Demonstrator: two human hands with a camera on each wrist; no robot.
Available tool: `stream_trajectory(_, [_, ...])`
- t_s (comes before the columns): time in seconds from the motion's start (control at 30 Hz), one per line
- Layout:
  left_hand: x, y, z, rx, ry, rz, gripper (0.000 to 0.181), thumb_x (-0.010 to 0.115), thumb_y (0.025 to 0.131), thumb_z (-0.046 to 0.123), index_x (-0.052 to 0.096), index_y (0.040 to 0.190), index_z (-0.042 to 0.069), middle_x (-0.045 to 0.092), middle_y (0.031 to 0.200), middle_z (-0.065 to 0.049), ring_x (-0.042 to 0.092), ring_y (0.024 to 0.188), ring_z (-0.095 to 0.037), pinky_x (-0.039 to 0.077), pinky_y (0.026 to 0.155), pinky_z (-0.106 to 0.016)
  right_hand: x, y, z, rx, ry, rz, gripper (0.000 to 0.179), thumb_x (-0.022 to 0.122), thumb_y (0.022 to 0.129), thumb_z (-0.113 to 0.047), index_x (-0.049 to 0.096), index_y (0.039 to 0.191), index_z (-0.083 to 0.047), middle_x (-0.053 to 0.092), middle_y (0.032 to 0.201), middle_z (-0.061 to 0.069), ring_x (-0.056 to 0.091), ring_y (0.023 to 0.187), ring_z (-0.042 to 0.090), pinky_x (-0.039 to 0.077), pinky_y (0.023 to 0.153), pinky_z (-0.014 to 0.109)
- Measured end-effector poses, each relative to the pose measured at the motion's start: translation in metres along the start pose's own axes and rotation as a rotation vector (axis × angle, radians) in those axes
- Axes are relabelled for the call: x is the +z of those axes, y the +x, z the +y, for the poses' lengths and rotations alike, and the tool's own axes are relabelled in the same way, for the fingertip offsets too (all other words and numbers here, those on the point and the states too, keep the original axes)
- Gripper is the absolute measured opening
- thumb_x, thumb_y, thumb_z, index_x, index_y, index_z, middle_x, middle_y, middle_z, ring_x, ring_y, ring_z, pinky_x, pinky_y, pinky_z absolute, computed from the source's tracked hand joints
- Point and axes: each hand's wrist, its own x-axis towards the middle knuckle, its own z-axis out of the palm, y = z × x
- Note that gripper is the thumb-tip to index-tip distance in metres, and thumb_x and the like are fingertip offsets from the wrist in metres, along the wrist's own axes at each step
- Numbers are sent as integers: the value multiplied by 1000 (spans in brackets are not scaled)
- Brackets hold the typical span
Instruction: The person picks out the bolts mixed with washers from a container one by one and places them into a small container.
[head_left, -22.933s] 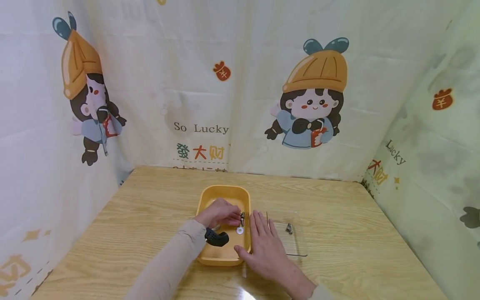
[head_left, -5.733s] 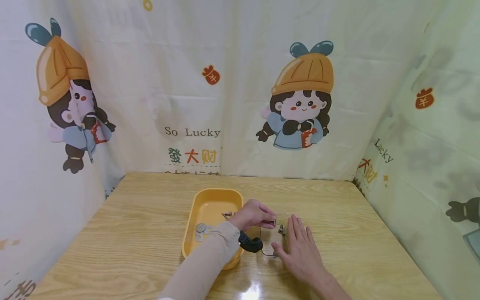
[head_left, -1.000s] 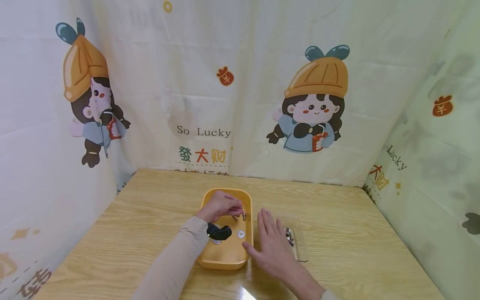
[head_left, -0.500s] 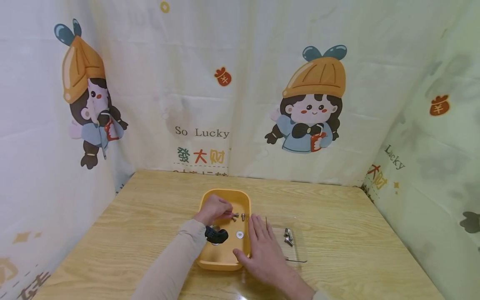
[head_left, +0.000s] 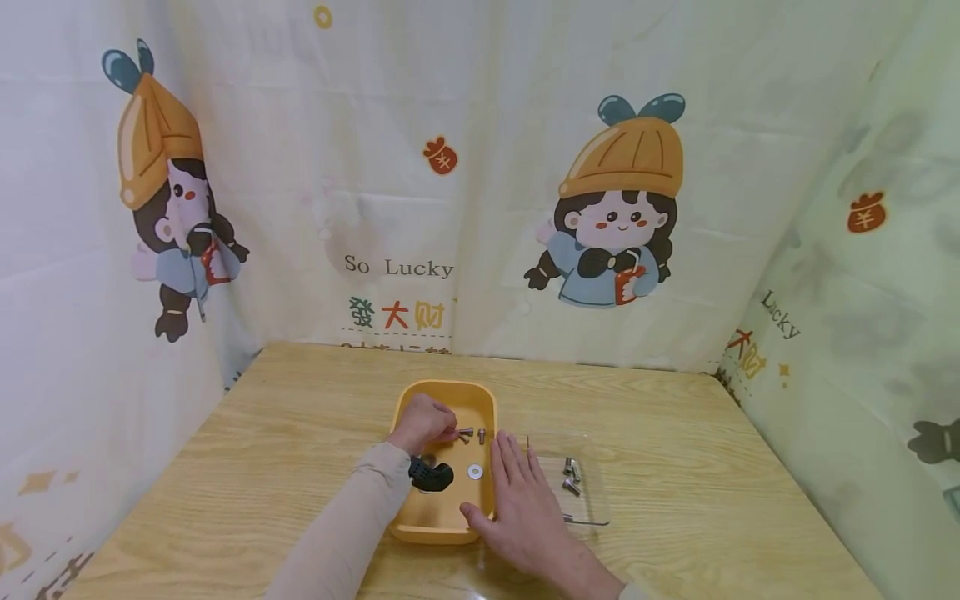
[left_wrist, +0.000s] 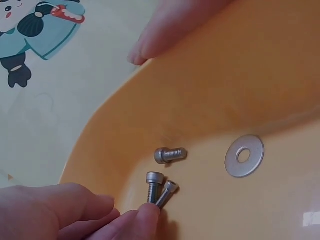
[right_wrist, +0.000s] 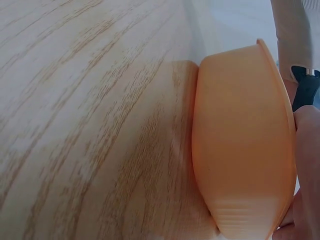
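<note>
My left hand (head_left: 426, 422) reaches into a yellow plastic tray (head_left: 442, 533). In the left wrist view, one of its fingertips touches two socket-head screws (left_wrist: 155, 179), covering their lower ends; the thumb stays apart from that fingertip. Beside them lies another socket-head screw (left_wrist: 171, 155), and a flat washer (left_wrist: 244, 156) rests nearby on the tray floor. More washers are partly hidden below my left wrist. My right hand (head_left: 525, 508) lies with straight fingers along the tray's right rim, thumb reaching over it. The right wrist view shows this hand (right_wrist: 307, 155) touching the rim.
Right of my right hand stands a shallow clear container (head_left: 596, 479) holding several screws (head_left: 572, 475), partly covered by that hand. A black wrist camera (head_left: 431, 476) hangs below my left wrist. Wooden tabletop (head_left: 300, 433) surrounds everything, with printed curtains behind and at both sides.
Earlier my left hand was over the clear container with a screw; it is back in the tray now. More screws lie in the container. In the last second my right hand shifted left onto the rim.
</note>
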Motion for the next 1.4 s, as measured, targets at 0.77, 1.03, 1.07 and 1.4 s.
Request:
stream_trajectory(0.77, [10,6,-6,19,56,-4,20,67,88,-1,71,106,-8,71,83,-13,70,69,-17,64,69,-28,0,0,-1,-1,-18,18,92,48,94,-63,22,156,-1,18,165,14,17,154,29,21,126,53])
stream_trajectory(1.03, [18,3,-2,47,68,-43,24,68,87,-4,70,110,-8,72,92,-18,71,73,-19,64,72,-31,0,0,-1,-4,-15,5,91,48,95,-63,21,156,-1,17,165,14,15,154,29,20,126,54])
stream_trajectory(1.07, [18,2,-2,49,70,-47,24,68,87,-4,70,111,-8,72,92,-18,71,73,-19,64,73,-31,0,0,-1,-4,-16,5,91,48,95,-63,21,156,-1,17,165,14,15,154,29,20,126,54])
stream_trajectory(1.4, [25,0,-4,50,-22,-117,21,64,91,-5,68,110,-12,72,95,-22,71,76,-19,64,77,-33,0,0,-1,10,-1,-13,92,47,95,-64,18,157,-2,16,166,14,16,154,30,20,125,55])
